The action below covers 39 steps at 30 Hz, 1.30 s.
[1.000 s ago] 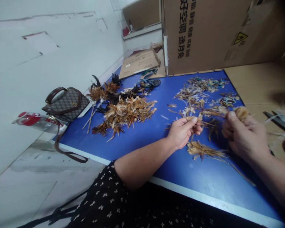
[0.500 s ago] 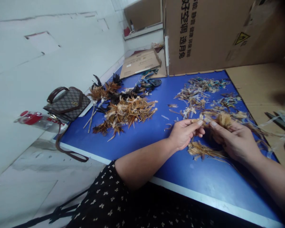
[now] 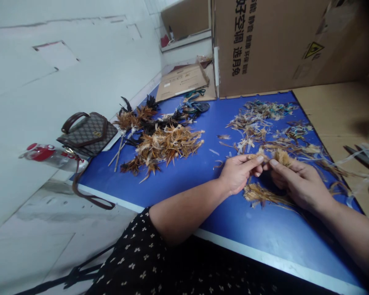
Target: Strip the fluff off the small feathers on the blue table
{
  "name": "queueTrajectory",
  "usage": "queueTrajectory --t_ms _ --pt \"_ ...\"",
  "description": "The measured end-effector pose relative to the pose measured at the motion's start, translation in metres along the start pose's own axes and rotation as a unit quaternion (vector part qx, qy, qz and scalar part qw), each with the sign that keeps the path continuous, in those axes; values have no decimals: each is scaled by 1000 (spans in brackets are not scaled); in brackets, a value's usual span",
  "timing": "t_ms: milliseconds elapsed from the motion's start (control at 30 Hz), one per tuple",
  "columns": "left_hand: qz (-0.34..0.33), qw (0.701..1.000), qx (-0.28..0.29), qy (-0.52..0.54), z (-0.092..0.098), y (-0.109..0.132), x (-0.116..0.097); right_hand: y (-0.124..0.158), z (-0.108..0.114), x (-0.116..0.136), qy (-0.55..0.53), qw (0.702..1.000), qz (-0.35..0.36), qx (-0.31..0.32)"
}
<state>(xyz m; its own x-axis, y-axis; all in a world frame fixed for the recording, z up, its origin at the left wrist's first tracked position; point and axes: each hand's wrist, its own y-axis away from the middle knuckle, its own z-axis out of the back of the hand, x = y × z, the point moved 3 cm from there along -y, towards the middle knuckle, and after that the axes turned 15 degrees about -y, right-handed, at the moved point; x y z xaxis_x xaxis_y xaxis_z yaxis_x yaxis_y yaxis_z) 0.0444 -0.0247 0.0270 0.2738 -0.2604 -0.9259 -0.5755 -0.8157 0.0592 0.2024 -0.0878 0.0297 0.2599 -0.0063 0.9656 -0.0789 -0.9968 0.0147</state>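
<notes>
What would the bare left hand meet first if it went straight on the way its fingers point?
Likely the bare right hand, thumb tip first: it lies just beyond the left hand, with a fluffy tan feather tuft beside that thumb. Depth is hard to judge.

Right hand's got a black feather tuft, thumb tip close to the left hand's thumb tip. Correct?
Not quite: the colour is wrong. The head view shows that the feather tuft in the right hand is tan, not black. Its thumb tip is close to that of the left hand, as you say.
</notes>
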Motion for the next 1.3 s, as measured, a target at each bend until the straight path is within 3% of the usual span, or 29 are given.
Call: queueTrajectory --t_ms 333,533,667,800,967,1300 --pt "5 1000 11 20 0 2 -2 0 6 -11 -9 999 -42 14" --pt "5 996 -54 71 12 -2 0 -6 10 16 -92 990 41 -97" --pt "18 999 -18 33 12 -2 -2 -8 22 25 -123 974 102 -162" --pt "72 996 41 -25 5 2 -2 -5 20 21 -37 990 73 -115" --pt "95 990 90 -47 1 5 1 0 10 17 58 997 51 -26" --pt "127 979 144 -71 3 8 3 -4 17 18 104 994 25 6"
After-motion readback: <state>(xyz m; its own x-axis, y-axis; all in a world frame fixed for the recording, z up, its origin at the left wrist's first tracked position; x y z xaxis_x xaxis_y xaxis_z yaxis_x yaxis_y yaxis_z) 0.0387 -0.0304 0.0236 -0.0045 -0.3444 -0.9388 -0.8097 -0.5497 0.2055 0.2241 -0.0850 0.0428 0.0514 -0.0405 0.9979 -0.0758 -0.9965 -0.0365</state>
